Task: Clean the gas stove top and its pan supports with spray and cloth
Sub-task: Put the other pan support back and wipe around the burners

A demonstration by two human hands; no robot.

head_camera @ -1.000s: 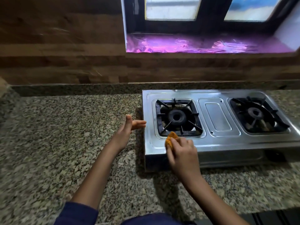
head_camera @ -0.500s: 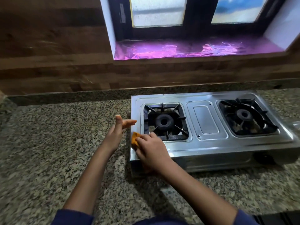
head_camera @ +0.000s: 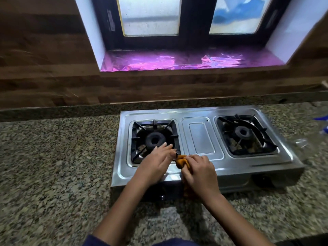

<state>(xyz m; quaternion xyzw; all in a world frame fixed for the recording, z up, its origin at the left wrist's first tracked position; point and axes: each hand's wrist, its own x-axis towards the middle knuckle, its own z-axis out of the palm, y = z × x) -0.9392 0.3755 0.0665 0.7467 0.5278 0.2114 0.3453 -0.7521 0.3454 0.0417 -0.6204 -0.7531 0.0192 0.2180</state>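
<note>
A steel two-burner gas stove sits on the granite counter. Its black left pan support and right pan support lie over the burners. My left hand rests on the front right corner of the left support, fingers stretched over the bars. My right hand grips a bunched orange cloth and presses it on the stove top just in front of that corner, beside my left thumb. No spray bottle is in view.
Speckled granite counter spreads to the left and in front of the stove. A wood-look wall and a window sill with pink foil lie behind. Something clear with blue marks lies at the far right edge. A black knob is on the stove's front.
My left hand moved from the counter beside the stove onto the left pan support. My right hand slid the cloth rightwards from the stove's front left corner to the support's front right corner.
</note>
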